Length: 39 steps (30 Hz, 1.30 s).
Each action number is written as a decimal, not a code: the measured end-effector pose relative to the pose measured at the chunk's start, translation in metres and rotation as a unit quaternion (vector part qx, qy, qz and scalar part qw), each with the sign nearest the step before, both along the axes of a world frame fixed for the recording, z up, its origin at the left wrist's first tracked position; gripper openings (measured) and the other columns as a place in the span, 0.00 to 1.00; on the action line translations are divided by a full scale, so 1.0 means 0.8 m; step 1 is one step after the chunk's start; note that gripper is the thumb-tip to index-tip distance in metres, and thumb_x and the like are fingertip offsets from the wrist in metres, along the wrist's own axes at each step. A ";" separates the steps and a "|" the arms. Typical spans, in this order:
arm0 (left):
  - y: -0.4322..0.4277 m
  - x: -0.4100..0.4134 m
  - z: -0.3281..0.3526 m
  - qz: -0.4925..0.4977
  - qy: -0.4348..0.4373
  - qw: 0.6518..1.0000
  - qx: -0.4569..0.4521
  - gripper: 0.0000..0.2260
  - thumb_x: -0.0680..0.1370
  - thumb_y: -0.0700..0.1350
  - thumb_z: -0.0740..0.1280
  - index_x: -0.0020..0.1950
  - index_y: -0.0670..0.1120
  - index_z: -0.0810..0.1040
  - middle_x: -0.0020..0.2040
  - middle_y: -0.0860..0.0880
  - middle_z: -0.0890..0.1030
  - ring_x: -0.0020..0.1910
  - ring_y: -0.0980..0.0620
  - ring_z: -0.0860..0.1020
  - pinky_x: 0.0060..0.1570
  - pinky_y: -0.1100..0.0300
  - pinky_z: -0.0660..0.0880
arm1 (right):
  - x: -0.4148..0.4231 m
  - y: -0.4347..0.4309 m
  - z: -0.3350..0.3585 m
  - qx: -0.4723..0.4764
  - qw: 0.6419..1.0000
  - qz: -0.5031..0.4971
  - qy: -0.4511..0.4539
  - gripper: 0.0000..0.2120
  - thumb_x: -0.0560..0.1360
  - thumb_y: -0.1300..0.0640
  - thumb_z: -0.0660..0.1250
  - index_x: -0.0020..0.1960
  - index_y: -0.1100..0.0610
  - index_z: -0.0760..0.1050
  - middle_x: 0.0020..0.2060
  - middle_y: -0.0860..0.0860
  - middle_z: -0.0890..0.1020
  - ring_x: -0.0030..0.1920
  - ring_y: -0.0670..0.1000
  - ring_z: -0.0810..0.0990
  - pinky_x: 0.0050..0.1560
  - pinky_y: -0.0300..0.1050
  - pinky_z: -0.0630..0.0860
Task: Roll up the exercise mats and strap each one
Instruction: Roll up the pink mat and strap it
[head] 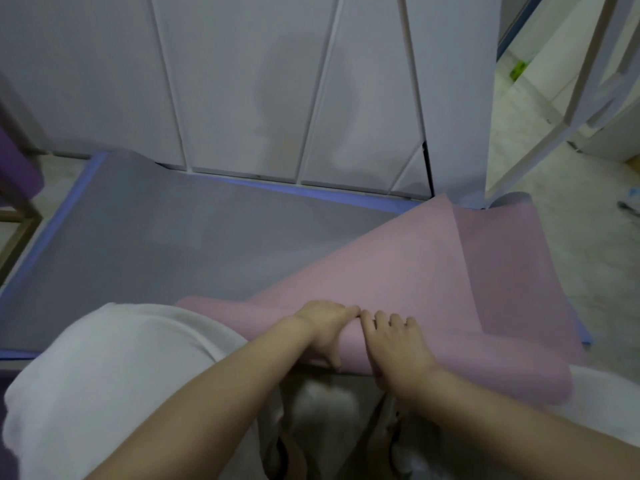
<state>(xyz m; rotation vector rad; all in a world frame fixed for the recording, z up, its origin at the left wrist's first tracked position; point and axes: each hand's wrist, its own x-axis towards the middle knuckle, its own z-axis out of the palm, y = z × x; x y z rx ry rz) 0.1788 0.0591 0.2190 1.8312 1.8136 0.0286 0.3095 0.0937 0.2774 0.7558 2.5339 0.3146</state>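
Observation:
A pink exercise mat (433,271) lies partly rolled in front of me, its near end curled into a roll and its far end flapping up at the right. My left hand (325,329) grips the roll from above, thumb down its near side. Beside it my right hand (394,344) lies over the roll with its fingers curved round the top. Under the pink mat a grey mat (156,244) with a blue edge lies flat on the floor.
White cupboard doors (277,81) stand right behind the mats. A purple seat on a wooden frame (17,174) is at the left. At the right an open white door (554,109) leads to a pale tiled floor. My white-clad knee (114,375) is at the near left.

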 end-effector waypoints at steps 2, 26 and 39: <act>0.002 -0.006 0.001 -0.007 -0.017 1.000 -0.020 0.40 0.63 0.52 0.79 0.69 0.47 0.63 0.62 0.43 0.75 0.60 0.42 0.73 0.58 0.56 0.69 | -0.003 -0.006 0.004 -0.009 1.000 -0.004 0.007 0.43 0.47 0.53 0.84 0.58 0.65 0.76 0.40 0.61 0.78 0.37 0.60 0.79 0.40 0.52 0.76; -0.008 0.008 -0.025 0.096 0.006 0.988 0.125 0.40 0.66 0.51 0.74 0.74 0.50 0.58 0.67 0.48 0.69 0.65 0.46 0.69 0.63 0.53 0.64 | -0.036 0.089 0.038 -0.221 0.960 -0.123 -0.121 0.42 0.65 0.37 0.72 0.70 0.56 0.61 0.64 0.53 0.74 0.60 0.55 0.75 0.59 0.45 0.71; 0.006 -0.009 -0.016 0.030 -0.084 0.995 0.042 0.43 0.63 0.49 0.79 0.73 0.49 0.60 0.65 0.46 0.71 0.64 0.45 0.70 0.64 0.56 0.66 | -0.012 0.028 0.027 -0.032 0.996 0.036 -0.069 0.37 0.68 0.45 0.71 0.68 0.61 0.59 0.60 0.57 0.72 0.58 0.57 0.76 0.53 0.47 0.71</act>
